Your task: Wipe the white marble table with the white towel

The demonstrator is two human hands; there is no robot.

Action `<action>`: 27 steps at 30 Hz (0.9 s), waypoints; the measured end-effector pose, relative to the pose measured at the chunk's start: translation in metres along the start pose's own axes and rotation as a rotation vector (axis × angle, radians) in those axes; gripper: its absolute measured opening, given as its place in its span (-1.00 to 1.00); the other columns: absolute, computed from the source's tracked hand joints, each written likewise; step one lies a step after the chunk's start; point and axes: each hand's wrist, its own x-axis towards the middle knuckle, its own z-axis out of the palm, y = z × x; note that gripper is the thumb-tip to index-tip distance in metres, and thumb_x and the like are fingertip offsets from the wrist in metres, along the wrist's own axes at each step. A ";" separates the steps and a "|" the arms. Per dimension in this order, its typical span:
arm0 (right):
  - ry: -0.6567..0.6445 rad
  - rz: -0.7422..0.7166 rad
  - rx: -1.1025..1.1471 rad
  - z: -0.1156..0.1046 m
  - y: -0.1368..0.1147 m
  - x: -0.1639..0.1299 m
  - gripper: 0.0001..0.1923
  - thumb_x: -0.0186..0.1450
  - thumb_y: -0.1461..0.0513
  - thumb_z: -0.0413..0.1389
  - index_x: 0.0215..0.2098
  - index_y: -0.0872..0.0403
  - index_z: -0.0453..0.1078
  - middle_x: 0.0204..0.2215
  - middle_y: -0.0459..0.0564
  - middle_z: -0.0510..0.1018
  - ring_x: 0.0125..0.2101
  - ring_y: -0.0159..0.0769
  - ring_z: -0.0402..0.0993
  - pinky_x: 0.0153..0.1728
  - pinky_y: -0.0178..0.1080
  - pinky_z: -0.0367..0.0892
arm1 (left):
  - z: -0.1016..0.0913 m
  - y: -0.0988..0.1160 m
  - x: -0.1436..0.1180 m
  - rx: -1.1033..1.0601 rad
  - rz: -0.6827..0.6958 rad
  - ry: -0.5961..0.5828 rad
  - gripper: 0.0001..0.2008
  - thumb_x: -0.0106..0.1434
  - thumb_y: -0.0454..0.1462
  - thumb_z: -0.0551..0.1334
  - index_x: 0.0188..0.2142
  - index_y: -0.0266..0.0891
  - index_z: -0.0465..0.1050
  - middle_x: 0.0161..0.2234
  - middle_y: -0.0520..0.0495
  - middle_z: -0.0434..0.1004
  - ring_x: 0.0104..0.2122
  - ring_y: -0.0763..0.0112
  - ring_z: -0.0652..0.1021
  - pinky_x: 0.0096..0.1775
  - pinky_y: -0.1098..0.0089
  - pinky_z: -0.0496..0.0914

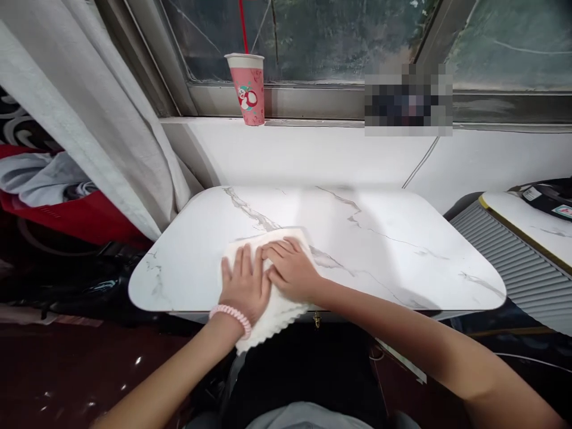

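A white cloth (pixel 272 316) lies on the near left part of a white marble-patterned table (pixel 384 250), its lower edge hanging over the table's front rim. My left hand (pixel 243 286) presses flat on the cloth, fingers spread, with a pink coil band on the wrist. My right hand (pixel 292 268) lies flat on the cloth just beside it, fingers pointing left and touching the left hand's fingers.
A pink paper cup (pixel 248 89) with a red straw stands on the window sill behind the table. A grey curtain (pixel 89 119) hangs at the left. A second small table (pixel 531 223) and a ribbed grey panel (pixel 509 262) stand at the right.
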 end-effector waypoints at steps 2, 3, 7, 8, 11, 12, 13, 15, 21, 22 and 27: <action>-0.018 -0.034 0.018 -0.012 0.011 -0.013 -0.70 0.31 0.31 -0.05 -0.02 0.11 0.35 0.04 0.14 0.53 0.08 -0.11 0.36 0.25 0.06 0.04 | -0.007 0.021 -0.001 -0.023 0.009 -0.067 -0.38 0.42 -0.15 -0.14 0.39 -0.39 0.04 0.40 -0.36 0.01 0.38 -0.10 0.12 0.30 -0.25 0.05; -0.023 -0.042 0.024 -0.017 0.020 -0.015 -0.69 0.30 0.32 -0.06 -0.02 0.10 0.36 0.03 0.14 0.53 0.07 -0.11 0.36 0.24 0.06 0.05 | -0.010 0.030 0.005 -0.030 0.011 -0.101 -0.37 0.43 -0.15 -0.15 0.40 -0.40 0.01 0.41 -0.37 -0.02 0.39 -0.11 0.10 0.30 -0.26 0.05; -0.010 0.015 0.012 -0.026 0.067 0.003 -0.71 0.25 0.32 -0.06 -0.10 0.09 0.38 -0.02 0.14 0.57 0.03 -0.08 0.41 0.18 0.05 0.10 | -0.014 0.046 0.060 -0.034 0.029 -0.155 -0.37 0.44 -0.16 -0.18 0.42 -0.41 -0.07 0.43 -0.35 -0.12 0.41 -0.07 0.03 0.31 -0.25 0.00; 0.011 0.060 0.005 -0.026 0.080 0.012 -0.72 0.23 0.32 -0.05 -0.13 0.08 0.38 -0.04 0.13 0.58 0.01 -0.08 0.41 0.16 0.04 0.11 | -0.013 0.046 0.079 -0.035 0.056 -0.145 -0.38 0.45 -0.17 -0.18 0.42 -0.40 -0.08 0.44 -0.34 -0.13 0.41 -0.05 0.01 0.32 -0.23 -0.02; 0.106 0.230 -0.014 -0.024 0.116 0.042 -0.75 0.20 0.32 -0.04 -0.19 0.06 0.39 -0.10 0.11 0.59 0.00 -0.07 0.43 0.15 0.01 0.12 | -0.009 0.041 0.139 -0.042 0.179 -0.126 -0.39 0.45 -0.17 -0.19 0.42 -0.36 -0.09 0.45 -0.29 -0.15 0.42 0.04 -0.02 0.35 -0.17 -0.08; 0.139 0.277 -0.022 -0.024 0.127 0.051 -0.76 0.20 0.32 -0.04 -0.21 0.06 0.40 -0.10 0.10 0.60 0.00 -0.07 0.43 0.15 0.01 0.12 | -0.008 0.040 0.158 -0.044 0.211 -0.133 -0.39 0.45 -0.17 -0.20 0.43 -0.35 -0.10 0.45 -0.28 -0.16 0.43 0.06 -0.03 0.35 -0.16 -0.10; 0.165 0.312 -0.030 -0.024 0.139 0.060 -0.76 0.20 0.32 -0.03 -0.22 0.06 0.40 -0.10 0.10 0.60 0.01 -0.07 0.43 0.16 0.01 0.11 | -0.007 0.040 0.176 -0.046 0.231 -0.141 -0.39 0.45 -0.17 -0.21 0.43 -0.35 -0.11 0.46 -0.27 -0.17 0.43 0.08 -0.05 0.35 -0.15 -0.12; 0.199 0.352 -0.040 -0.024 0.161 0.077 -0.77 0.20 0.32 -0.03 -0.23 0.06 0.41 -0.10 0.09 0.60 0.02 -0.07 0.42 0.19 0.00 0.08 | -0.006 0.041 0.209 -0.053 0.245 -0.150 -0.39 0.45 -0.18 -0.22 0.43 -0.34 -0.11 0.46 -0.26 -0.19 0.43 0.09 -0.06 0.36 -0.14 -0.14; 0.254 0.420 -0.022 -0.035 0.217 0.102 -0.75 0.20 0.33 -0.05 -0.25 0.04 0.44 -0.12 0.04 0.62 0.02 -0.11 0.43 0.21 -0.01 0.09 | -0.002 0.063 0.268 -0.074 0.266 -0.095 -0.39 0.44 -0.19 -0.23 0.42 -0.32 -0.07 0.45 -0.25 -0.11 0.43 0.12 -0.01 0.36 -0.11 -0.13; 0.258 0.425 -0.022 -0.037 0.222 0.103 -0.74 0.20 0.33 -0.05 -0.25 0.04 0.44 -0.12 0.03 0.62 0.02 -0.12 0.44 0.21 -0.02 0.09 | 0.000 0.066 0.272 -0.075 0.261 -0.077 -0.39 0.44 -0.19 -0.23 0.42 -0.32 -0.06 0.45 -0.25 -0.09 0.42 0.12 0.01 0.36 -0.11 -0.13; 0.202 0.388 -0.064 -0.043 0.221 0.091 -0.68 0.22 0.32 -0.05 -0.13 0.08 0.45 -0.02 0.07 0.59 0.07 -0.09 0.41 0.23 -0.02 0.08 | 0.002 0.077 0.271 -0.109 0.210 -0.055 -0.40 0.44 -0.16 -0.23 0.42 -0.24 -0.05 0.45 -0.22 -0.09 0.42 0.13 0.01 0.35 -0.17 -0.10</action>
